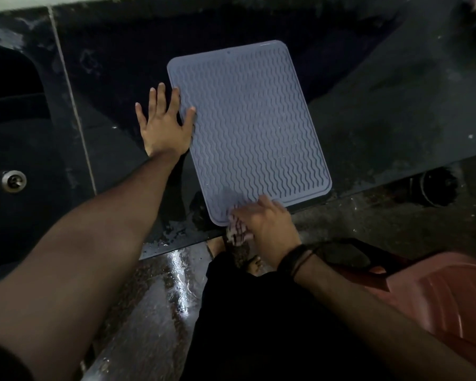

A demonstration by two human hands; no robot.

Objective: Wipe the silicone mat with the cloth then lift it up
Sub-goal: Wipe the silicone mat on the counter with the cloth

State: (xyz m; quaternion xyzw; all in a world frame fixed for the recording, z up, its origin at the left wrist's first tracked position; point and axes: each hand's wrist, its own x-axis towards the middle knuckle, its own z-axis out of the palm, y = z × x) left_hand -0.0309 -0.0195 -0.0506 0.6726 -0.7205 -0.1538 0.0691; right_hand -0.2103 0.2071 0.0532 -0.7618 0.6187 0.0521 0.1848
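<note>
Grey silicone mat [248,127] lies flat on the dark countertop [382,105], left hand [164,125] spread flat pinning its left edge, right hand [261,224] clutching the cloth [238,229] at the near corner: wiping underway, lift not yet begun.

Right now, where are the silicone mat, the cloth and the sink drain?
silicone mat [249,127], head view, middle of its ribbed surface.
cloth [238,232], head view, the bunched part hanging past the counter edge.
sink drain [13,180], head view, its metal centre.
</note>
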